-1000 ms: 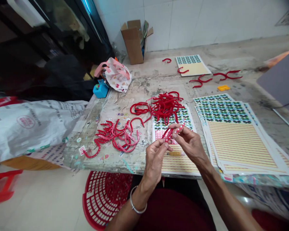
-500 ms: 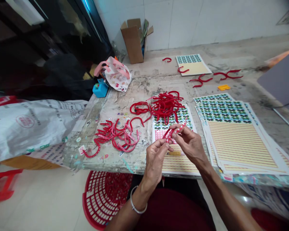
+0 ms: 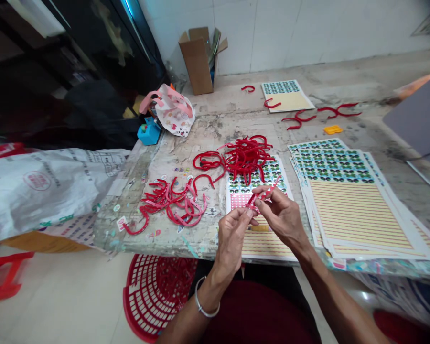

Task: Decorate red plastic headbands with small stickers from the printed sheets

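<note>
Just above a sticker sheet (image 3: 265, 246) at the table's front, my left hand (image 3: 233, 234) pinches one end of a red band (image 3: 251, 200). My right hand (image 3: 281, 212) is closed on the same band, with a pink dotted strip (image 3: 272, 186) running out past its fingers. The fingertips of both hands are close together and hide part of the band. Behind them lies a tangled pile of plain red bands (image 3: 247, 155), partly on the sheet. To the left is a pile of pink and red patterned bands (image 3: 172, 200).
Overlapping sticker sheets (image 3: 358, 210) lie at the right. Farther back are a small sheet (image 3: 290, 100), loose red bands and a yellow object (image 3: 333, 129). A cardboard box (image 3: 197, 64), a bag (image 3: 174, 112) and a blue dispenser (image 3: 149, 133) stand behind left. A red basket (image 3: 146, 296) is below the edge.
The red band between my fingers has turned slightly and shows less of its loop. The dotted strip's free end has shifted a little. Both hands stay nearly in place.
</note>
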Action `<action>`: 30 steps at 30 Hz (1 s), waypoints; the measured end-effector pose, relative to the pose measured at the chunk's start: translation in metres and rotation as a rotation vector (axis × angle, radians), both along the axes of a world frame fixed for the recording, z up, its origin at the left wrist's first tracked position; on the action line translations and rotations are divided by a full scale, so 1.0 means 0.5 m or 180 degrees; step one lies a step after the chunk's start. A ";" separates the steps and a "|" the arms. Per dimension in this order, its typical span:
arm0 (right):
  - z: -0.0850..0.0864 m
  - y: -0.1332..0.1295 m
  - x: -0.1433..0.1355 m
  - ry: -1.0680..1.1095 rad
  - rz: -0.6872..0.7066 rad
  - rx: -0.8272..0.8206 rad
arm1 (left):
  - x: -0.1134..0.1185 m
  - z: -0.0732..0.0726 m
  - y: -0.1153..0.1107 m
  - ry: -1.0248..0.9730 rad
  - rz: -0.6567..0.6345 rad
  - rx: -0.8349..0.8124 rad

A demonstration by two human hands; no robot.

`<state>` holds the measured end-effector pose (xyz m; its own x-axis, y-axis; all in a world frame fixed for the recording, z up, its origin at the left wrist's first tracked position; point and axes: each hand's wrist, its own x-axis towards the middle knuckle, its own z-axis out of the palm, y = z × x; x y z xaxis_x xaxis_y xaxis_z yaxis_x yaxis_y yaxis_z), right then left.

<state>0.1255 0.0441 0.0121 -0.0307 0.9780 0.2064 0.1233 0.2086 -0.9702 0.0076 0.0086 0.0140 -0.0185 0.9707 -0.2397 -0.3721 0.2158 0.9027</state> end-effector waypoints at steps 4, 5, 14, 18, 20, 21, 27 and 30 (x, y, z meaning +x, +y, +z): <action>-0.002 -0.003 -0.003 -0.0091 0.0009 0.0073 | 0.004 -0.002 0.000 0.0102 0.0172 0.0009; -0.003 -0.004 -0.004 -0.0136 0.0014 0.0092 | 0.005 -0.002 0.000 0.0131 0.0218 0.0033; -0.015 -0.015 -0.023 -0.0215 -0.0138 0.0204 | 0.005 -0.005 -0.003 0.0190 0.0426 0.0086; -0.018 -0.017 -0.026 0.0002 -0.0242 0.0084 | 0.004 -0.004 -0.003 0.0175 0.0400 0.0112; -0.020 -0.014 -0.022 0.0090 -0.0271 -0.0014 | 0.003 -0.003 -0.005 0.0184 0.0403 0.0098; -0.021 -0.012 -0.019 0.0119 -0.0272 -0.0059 | 0.003 -0.002 -0.007 0.0186 0.0404 0.0083; -0.031 -0.001 -0.005 0.0336 -0.0243 -0.0162 | 0.005 0.002 -0.014 0.0146 0.0365 0.0028; -0.034 0.004 0.000 0.0368 -0.0260 -0.0234 | 0.005 0.001 -0.015 0.0112 0.0358 0.0052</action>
<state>0.1253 0.0459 -0.0051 0.0695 0.9888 0.1318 0.0235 0.1305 -0.9912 0.0101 0.0012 0.0143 -0.1358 0.9657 -0.2213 -0.3612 0.1597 0.9187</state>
